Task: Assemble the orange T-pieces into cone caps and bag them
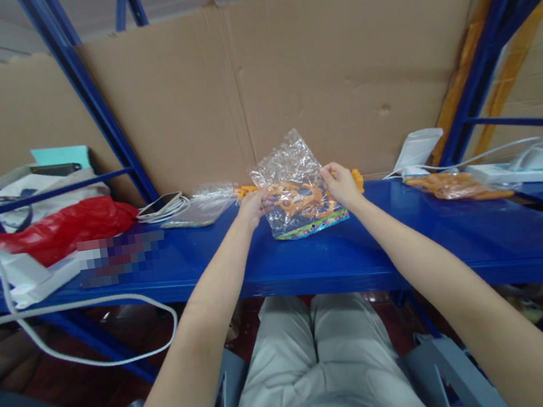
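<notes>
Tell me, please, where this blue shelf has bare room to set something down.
Bare shelf lies between the clear bag, held by left hand and right hand, and the orange pile at right, plus the front edge. The left end is crowded: red bag, phone, cable.

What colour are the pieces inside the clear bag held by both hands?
Orange; the pieces show through the clear bag in the head view.

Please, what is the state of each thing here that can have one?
clear bag: held upright on the blue shelf, orange pieces inside
left hand: grips the bag's left edge
right hand: grips the bag's right edge
phone: lying flat on a coiled cable
second bag: lying on the shelf, untouched
</notes>
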Demonstrator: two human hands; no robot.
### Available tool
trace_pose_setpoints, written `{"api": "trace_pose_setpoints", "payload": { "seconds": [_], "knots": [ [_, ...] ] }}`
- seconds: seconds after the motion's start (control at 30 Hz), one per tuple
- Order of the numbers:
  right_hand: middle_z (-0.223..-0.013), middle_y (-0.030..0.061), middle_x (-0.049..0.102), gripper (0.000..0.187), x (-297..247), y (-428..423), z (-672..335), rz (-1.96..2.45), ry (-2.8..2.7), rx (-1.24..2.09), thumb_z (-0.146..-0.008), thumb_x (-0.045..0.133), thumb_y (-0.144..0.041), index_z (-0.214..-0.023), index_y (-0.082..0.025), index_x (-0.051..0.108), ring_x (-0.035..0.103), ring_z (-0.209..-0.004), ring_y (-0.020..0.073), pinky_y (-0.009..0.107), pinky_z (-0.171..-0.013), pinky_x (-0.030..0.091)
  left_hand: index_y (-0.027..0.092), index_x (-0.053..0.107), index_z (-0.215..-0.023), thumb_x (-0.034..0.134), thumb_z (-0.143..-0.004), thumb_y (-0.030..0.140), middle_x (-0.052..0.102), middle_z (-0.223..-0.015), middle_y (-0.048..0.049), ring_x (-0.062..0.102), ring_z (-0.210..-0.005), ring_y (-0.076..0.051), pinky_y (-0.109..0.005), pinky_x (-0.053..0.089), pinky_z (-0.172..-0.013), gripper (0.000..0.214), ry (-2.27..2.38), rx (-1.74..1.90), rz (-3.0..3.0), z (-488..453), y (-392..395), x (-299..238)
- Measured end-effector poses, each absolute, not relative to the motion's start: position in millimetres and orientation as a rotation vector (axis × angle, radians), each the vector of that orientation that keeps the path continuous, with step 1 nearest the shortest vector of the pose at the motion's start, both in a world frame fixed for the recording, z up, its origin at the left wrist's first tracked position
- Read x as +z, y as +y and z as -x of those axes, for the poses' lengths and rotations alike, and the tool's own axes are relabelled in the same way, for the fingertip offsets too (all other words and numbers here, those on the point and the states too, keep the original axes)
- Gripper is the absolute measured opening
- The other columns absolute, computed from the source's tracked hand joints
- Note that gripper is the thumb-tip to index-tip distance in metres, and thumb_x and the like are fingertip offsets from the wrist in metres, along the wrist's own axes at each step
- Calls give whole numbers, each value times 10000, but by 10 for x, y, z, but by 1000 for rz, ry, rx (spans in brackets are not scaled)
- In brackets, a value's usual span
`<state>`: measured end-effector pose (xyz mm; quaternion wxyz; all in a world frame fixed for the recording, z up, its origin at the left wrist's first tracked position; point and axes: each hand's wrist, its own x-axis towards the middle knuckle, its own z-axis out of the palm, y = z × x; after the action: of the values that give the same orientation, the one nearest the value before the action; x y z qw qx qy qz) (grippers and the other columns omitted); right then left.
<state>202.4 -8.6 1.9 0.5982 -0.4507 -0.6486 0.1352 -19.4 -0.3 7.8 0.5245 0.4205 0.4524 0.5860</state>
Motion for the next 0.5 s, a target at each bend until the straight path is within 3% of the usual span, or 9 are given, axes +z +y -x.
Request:
{"api": "trace_pose_setpoints", "payload": {
  "seconds": [0.23, 0.5],
  "knots": [
    [-617, -28, 501, 195, 33, -89, -2021, 1068, -1479, 348, -891, 505, -282, -703, -234, 477, 529, -681, 173, 299, -690, 437, 150, 626, -693, 736, -785, 168, 665, -652, 5, 541, -481, -62, -169, 446, -469, 144, 1137, 1535, -1021, 213, 7, 59],
    [-580, -38, 493, 233, 24, 4, -2132, 1070, -1522, 404, -859, 573, -321, -668, -234, 471, 511, -615, 155, 293, -631, 442, 176, 517, -655, 586, -834, 100, 561, -567, 43, 498, -443, -73, -183, 422, -436, 207, 1185, 1594, -981, 186, -47, 120]
  ]
}}
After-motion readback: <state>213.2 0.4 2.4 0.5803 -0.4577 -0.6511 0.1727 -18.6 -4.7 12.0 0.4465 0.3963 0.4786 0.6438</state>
